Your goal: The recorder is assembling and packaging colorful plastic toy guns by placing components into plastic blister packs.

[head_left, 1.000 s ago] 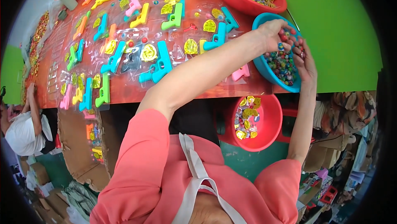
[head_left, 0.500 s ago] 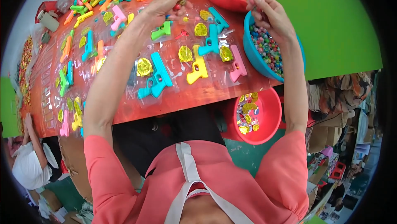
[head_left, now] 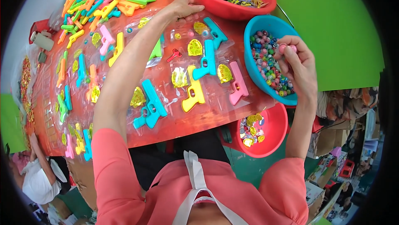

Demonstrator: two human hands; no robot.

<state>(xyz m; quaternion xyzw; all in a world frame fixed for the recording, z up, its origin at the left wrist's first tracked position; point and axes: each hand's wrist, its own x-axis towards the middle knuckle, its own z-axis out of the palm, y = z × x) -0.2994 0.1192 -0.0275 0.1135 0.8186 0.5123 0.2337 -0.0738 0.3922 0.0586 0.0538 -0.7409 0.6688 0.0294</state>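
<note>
Red surface (head_left: 187, 119): blue basin (head_left: 267, 23) of mixed beads (head_left: 270, 68), right edge; teal toy pistol (head_left: 208, 58), lengthwise toward far edge; right grip (head_left: 300, 61) pinching pink beads (head_left: 283, 48), left grip (head_left: 182, 7) indeterminable.

round pink balls (head_left: 283, 48): glossy | round blue plastic basin (head_left: 248, 55): smooth | clear moulded plastic trays (head_left: 172, 91): shiny | turquoise pistol-shaped plastic toys (head_left: 153, 98): smooth | flat red worktop (head_left: 187, 123): glossy

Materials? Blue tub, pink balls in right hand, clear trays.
Blue tub: likely plastic, semi-gloss; even colour, smooth rounded rim.
Pink balls in the right hand: glossy rubber or plastic, can't tell which; bright highlights.
Clear trays: probably thin formed plastic; see-through, with glare.
</note>
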